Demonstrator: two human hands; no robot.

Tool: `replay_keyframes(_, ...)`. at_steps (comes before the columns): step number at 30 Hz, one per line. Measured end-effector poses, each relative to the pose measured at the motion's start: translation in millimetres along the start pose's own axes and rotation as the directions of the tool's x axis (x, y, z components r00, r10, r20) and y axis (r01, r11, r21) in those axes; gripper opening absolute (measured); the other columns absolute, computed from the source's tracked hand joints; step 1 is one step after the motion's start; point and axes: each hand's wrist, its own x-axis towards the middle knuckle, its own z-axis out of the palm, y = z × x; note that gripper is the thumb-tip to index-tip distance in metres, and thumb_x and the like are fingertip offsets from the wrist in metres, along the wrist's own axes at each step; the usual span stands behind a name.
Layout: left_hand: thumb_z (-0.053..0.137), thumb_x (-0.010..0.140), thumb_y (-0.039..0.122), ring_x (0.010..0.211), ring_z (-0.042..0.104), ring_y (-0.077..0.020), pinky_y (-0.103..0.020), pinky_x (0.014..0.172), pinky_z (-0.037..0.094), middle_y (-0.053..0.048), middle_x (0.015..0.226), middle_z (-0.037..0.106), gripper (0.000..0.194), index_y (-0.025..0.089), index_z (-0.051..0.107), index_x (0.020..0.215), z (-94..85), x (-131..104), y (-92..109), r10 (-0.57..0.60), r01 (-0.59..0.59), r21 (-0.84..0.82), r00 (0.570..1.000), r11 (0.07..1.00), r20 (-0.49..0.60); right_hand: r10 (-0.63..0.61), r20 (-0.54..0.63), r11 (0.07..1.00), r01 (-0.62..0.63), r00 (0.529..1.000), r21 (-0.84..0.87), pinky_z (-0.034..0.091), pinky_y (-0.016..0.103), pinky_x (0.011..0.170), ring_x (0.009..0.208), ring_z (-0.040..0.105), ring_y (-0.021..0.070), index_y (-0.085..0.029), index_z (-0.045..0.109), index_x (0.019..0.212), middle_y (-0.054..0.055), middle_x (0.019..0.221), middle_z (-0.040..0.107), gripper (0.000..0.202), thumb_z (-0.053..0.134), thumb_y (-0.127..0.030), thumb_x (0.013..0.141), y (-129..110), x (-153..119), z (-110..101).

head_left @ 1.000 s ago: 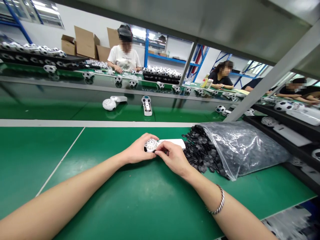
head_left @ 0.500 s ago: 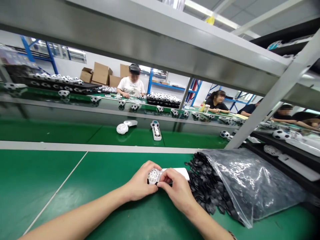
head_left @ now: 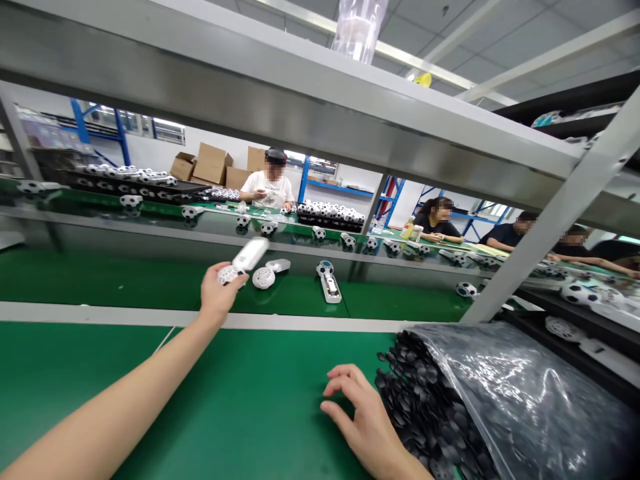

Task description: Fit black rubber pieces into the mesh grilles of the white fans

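My left hand [head_left: 220, 290] is closed around the round end of a white plastic housing [head_left: 251, 253], whose flat handle points up and to the right. It is held over the green conveyor belt [head_left: 120, 273], just left of another white housing [head_left: 264, 277] lying there. Farther right on the belt is an open handle part with a soccer-ball end [head_left: 329, 283]. My right hand [head_left: 357, 413] hovers low over the green table [head_left: 270, 400], fingers bent and apart, holding nothing. Beside it, loose black plastic pieces [head_left: 425, 393] spill from a clear bag.
The clear plastic bag [head_left: 540, 393] lies at the right, against black trays [head_left: 610, 360] of white parts. A slanted metal post [head_left: 550, 213] and a grey overhead beam [head_left: 300, 113] frame the bench. Soccer-ball parts line a farther belt, and several people sit beyond.
My left hand has carried the white housing forward and left, from the table to over the belt. My right hand has let go of it and opened. The view has tilted up slightly.
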Motion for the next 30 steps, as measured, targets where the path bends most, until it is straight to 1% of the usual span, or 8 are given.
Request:
replay_keyframes(5,0.062,0.064,0.029,0.12,0.028,-0.0389,-0.055,0.095,0.027,-0.017,0.12,0.039,0.052,0.016,0.049,0.112,13.6,37,-32,-0.019,0.039,0.224,0.996,0.974,-0.088,-0.068,0.115,0.995,0.075,0.991,-0.06,0.043,0.023,0.08,0.093,0.054,0.0151,-0.021,0.053,0.082,0.004,0.097,0.052,0.012,0.054,-0.01,0.077,7,0,5)
replay_keyframes(7,0.063,0.065,0.031,0.125,0.019,-0.0368,-0.053,0.102,0.017,-0.014,0.131,0.031,0.056,0.02,0.047,0.118,26.1,33,-30,0.116,-0.103,0.284,0.993,0.953,-0.028,-0.088,0.138,0.993,0.098,0.986,-0.065,0.044,0.022,0.078,0.089,0.055,0.0146,-0.021,0.054,0.081,0.004,0.095,0.053,0.011,0.054,-0.011,0.076,12,-1,7)
replay_keyframes(11,0.062,0.07,0.038,0.128,0.019,-0.0311,-0.043,0.105,0.02,-0.006,0.138,0.02,0.061,0.029,0.039,0.126,70.2,22,-17,0.47,-0.583,0.254,0.792,0.772,0.39,-0.133,0.171,0.989,0.142,0.976,-0.04,0.045,0.019,0.073,0.082,0.058,0.0131,-0.022,0.054,0.079,0.003,0.091,0.054,0.008,0.056,-0.015,0.076,20,-5,13)
replay_keyframes(13,0.061,0.07,0.032,0.119,0.035,-0.0298,-0.04,0.097,0.034,-0.008,0.131,0.028,0.057,0.028,0.042,0.124,91.8,21,-16,0.444,-0.609,0.203,0.732,0.767,0.517,-0.127,0.179,0.99,0.136,0.976,-0.037,0.045,0.018,0.072,0.08,0.058,0.0123,-0.023,0.055,0.079,0.003,0.091,0.055,0.007,0.057,-0.017,0.077,22,-7,15)
replay_keyframes(15,0.058,0.07,0.025,0.106,0.047,-0.0263,-0.036,0.087,0.043,-0.008,0.121,0.036,0.051,0.028,0.046,0.119,103.8,20,-16,0.403,-0.577,0.192,0.736,0.794,0.545,-0.118,0.133,0.992,0.122,0.984,-0.024,0.044,0.018,0.07,0.078,0.058,0.0116,-0.023,0.056,0.079,0.002,0.09,0.056,0.005,0.058,-0.019,0.077,22,-8,17)
replay_keyframes(22,0.051,0.072,0.03,0.094,0.053,-0.0226,-0.031,0.077,0.045,-0.006,0.113,0.038,0.045,0.026,0.045,0.116,68.8,-19,9,0.482,-0.631,0.171,0.715,0.756,0.506,-0.205,0.133,0.976,0.213,0.97,-0.049,0.044,0.018,0.074,0.082,0.057,0.0123,-0.021,0.058,0.081,0.003,0.09,0.058,0.003,0.056,-0.023,0.081,17,-4,13)
replay_keyframes(27,0.045,0.074,0.027,0.09,0.053,-0.0244,-0.034,0.074,0.044,-0.008,0.113,0.041,0.042,0.024,0.046,0.116,43.2,-69,31,0.535,-0.823,0.148,0.481,0.548,0.695,-0.32,0.09,0.932,0.331,0.943,-0.147,0.043,0.017,0.075,0.081,0.057,0.0106,-0.021,0.058,0.082,0.0,0.092,0.058,0.01,0.057,-0.031,0.082,25,-5,22)
replay_keyframes(30,0.043,0.073,0.025,0.083,0.056,-0.0224,-0.033,0.069,0.045,-0.008,0.11,0.044,0.042,0.023,0.047,0.115,38.0,-77,32,0.427,-0.828,0.149,0.423,0.54,0.799,-0.39,0.133,0.885,0.411,0.911,-0.22,0.042,0.015,0.078,0.084,0.057,0.0097,-0.021,0.058,0.083,-0.001,0.092,0.06,0.018,0.055,-0.038,0.084,26,0,28)
